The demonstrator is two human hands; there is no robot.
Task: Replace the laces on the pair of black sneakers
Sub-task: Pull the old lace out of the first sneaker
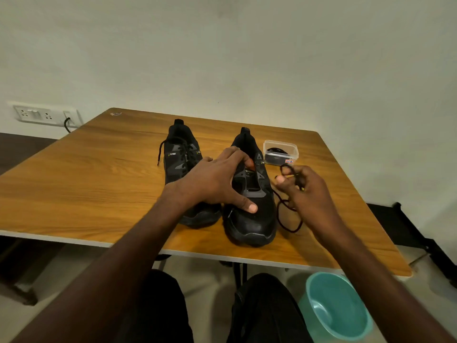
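— While the right sneaker stands toes toward the near table edge, where is its lace?

— Out of the eyelets. That shoe's tongue area is open and bare, and the black lace hangs in a loose loop just beside it, on its right, with the lower curve resting on the wooden table. The upper part of the lace is pinched in the right hand, whose fingers are curled closed around it.

— And the left hand?

— It lies on top of the same sneaker, fingers spread and reaching over the tongue opening, thumb pressed on the toe area. It steadies the shoe rather than clutching it.

— What about the other shoe?

— The left sneaker stands just beside the first, partly behind the left wrist. It is still laced, and one lace end trails down its left side toward the tabletop.

— Anything else nearby?

— A small clear plastic box sits on the table just beyond the right hand, near the right sneaker's heel, with something dark coiled inside and a small label on its front. Below the table's near right corner stands a teal bucket. A white switchboard is on the wall at far left.
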